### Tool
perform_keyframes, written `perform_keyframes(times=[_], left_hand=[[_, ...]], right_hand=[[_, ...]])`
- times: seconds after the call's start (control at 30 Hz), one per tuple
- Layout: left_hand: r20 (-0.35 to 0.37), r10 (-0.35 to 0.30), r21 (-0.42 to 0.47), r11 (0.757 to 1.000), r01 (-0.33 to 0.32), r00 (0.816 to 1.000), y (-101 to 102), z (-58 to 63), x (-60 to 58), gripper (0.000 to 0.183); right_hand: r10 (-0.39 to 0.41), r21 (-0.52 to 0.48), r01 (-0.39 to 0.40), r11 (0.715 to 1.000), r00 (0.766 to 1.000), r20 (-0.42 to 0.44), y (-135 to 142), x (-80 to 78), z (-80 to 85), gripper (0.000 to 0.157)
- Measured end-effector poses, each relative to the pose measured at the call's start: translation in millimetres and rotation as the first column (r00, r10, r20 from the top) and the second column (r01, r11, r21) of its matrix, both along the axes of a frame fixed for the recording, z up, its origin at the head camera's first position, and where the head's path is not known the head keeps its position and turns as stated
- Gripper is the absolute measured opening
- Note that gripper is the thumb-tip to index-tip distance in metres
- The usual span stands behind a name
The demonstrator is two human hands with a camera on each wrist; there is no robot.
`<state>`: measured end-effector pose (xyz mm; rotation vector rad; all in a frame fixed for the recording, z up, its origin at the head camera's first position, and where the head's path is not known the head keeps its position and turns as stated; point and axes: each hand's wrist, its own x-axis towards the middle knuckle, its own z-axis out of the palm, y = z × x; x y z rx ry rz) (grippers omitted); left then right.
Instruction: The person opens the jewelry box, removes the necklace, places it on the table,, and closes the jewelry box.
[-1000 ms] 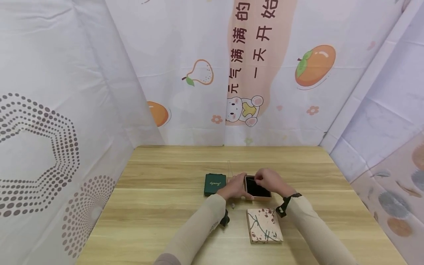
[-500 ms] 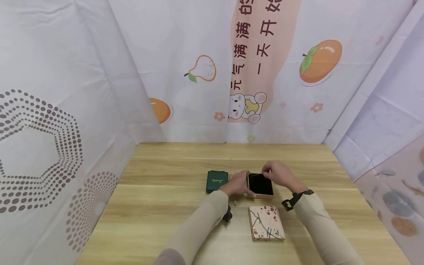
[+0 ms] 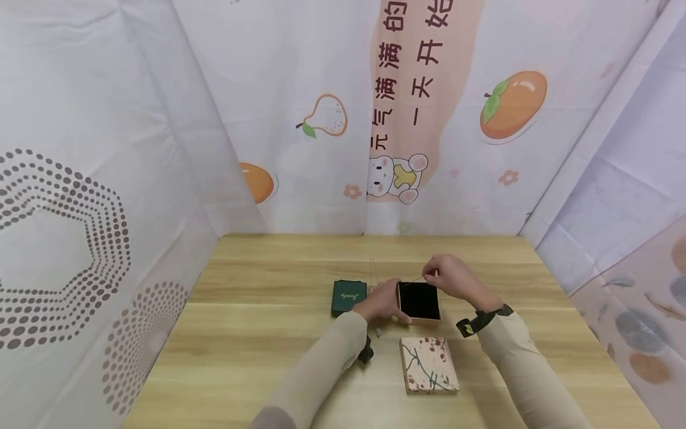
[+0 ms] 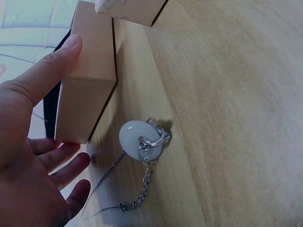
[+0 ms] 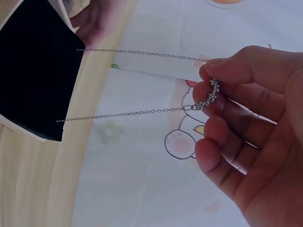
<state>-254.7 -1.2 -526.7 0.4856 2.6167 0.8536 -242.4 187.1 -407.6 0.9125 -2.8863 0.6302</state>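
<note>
My left hand (image 3: 382, 301) grips the left side of a small pinkish jewelry box (image 4: 90, 56), thumb on the near wall and fingers around the corner. The box has a black pad (image 5: 35, 61). Beyond its far edge, my right hand (image 3: 452, 279) pinches the clasp end of a thin silver chain (image 5: 142, 53) between thumb and index finger. Two taut strands run from the fingers to the black pad; their other ends are hidden. Beside the left hand, a necklace with a white disc pendant (image 4: 135, 141) lies on the table.
A flower-patterned box lid (image 3: 429, 366) lies nearer to me than the box. Left of the hands sits a dark green box (image 3: 348, 298) with gold lettering. A printed curtain (image 3: 321, 179) stands behind the wooden table (image 3: 241, 333).
My right hand has moved from over the black pad to the box's far right corner and slightly beyond, drawing the chain with it. The left hand stays on the box.
</note>
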Motion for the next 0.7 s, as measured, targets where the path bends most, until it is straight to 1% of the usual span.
perform_keyframes(times=[0.1,0.17,0.37,0.43,0.6,0.7], left_hand=[[0.004,-0.008,0.008,1.000,0.008,1.000,-1.2,-0.7,1.0,0.108],[0.002,-0.014,0.008,1.000,0.014,1.000,-2.1,0.8,0.3,0.109],[-0.031,-0.032,-0.031,0.999,0.031,0.999,-3.1,4.4,-2.6,0.111],[-0.041,-0.036,-0.029,0.999,0.035,0.999,-3.1,5.5,-2.6,0.111],[-0.058,-0.050,-0.034,0.998,0.048,0.997,-3.2,5.1,-0.6,0.109],[-0.049,-0.060,-0.034,0.998,0.059,0.997,-3.6,2.7,0.7,0.109]], right_hand=[[-0.009,-0.019,0.009,1.000,1.000,0.013,2.1,3.3,3.6,0.009],[-0.013,-0.033,0.014,0.999,1.000,0.019,3.4,4.5,5.8,0.009],[-0.034,-0.105,0.036,0.994,0.999,0.022,6.3,3.1,8.8,0.008],[-0.041,-0.124,0.043,0.991,0.999,0.023,5.9,2.4,9.3,0.008],[-0.034,-0.123,0.038,0.992,0.999,0.036,3.5,0.9,4.7,0.008],[-0.031,-0.118,0.036,0.992,0.999,0.040,3.1,2.2,0.0,0.007]])
